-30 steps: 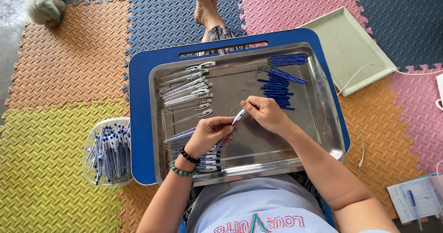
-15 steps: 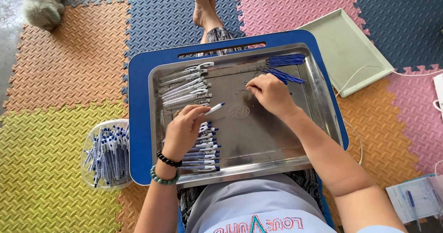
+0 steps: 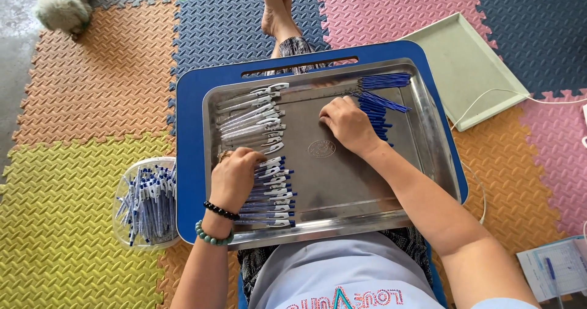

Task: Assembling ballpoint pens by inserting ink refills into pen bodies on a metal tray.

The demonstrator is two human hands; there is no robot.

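Head view: a steel tray [image 3: 428,131] rests on a blue lap board [image 3: 189,162] at the centre of the frame, over the person's legs. The left hand [image 3: 235,177] lies curled, knuckles up, on the top of a row of assembled pens [image 3: 272,196] at the tray's lower left; whether it pinches one I cannot tell. Above it lie pale pen barrels [image 3: 251,116], loosely fanned. The right hand [image 3: 348,124] rests palm down, fingers bent, at the tray's upper middle, just beside a pile of blue refills [image 3: 379,98] in the upper right; its fingertips are hidden, so any grip is unclear.

Risks, as I judge them: the left hand's heel sits against the neat row, and a sideways drag could scatter it or mix finished pens with the empty barrels. The refills are thin and piled loosely; a blind pinch may lift several or flick some across the smooth steel. The board sits on the legs, so a shift could tilt the tray and set everything sliding toward the tub [image 3: 147,202] at lower left.
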